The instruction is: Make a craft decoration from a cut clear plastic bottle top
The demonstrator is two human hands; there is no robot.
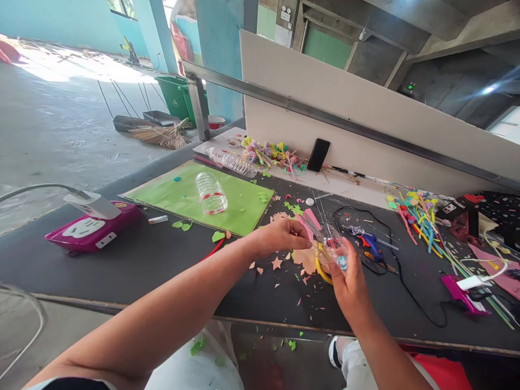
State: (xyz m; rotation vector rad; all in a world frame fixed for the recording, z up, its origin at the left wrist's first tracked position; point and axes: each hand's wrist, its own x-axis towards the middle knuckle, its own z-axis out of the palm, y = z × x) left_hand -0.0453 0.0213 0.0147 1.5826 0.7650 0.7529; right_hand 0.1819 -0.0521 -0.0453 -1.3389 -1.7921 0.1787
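Observation:
A clear plastic piece (335, 244) with a blue round spot near its lower end is held between my two hands over the table. My right hand (348, 276) is wrapped round its right side. On the left, my left hand (286, 237) pinches at its edge, fingertips together. Behind and below the plastic show the yellow handles of scissors (320, 271), partly covered. Peach paper (304, 260) with cut stars and scraps lies under my hands.
A cut clear bottle (211, 193) lies on green sheets (162, 195). A magenta power strip (93, 230) is at left. Right of my hands are a blue glue gun (371, 246), its black cable and pipe-cleaner flowers (422, 216). A black phone (319, 155) leans at the back.

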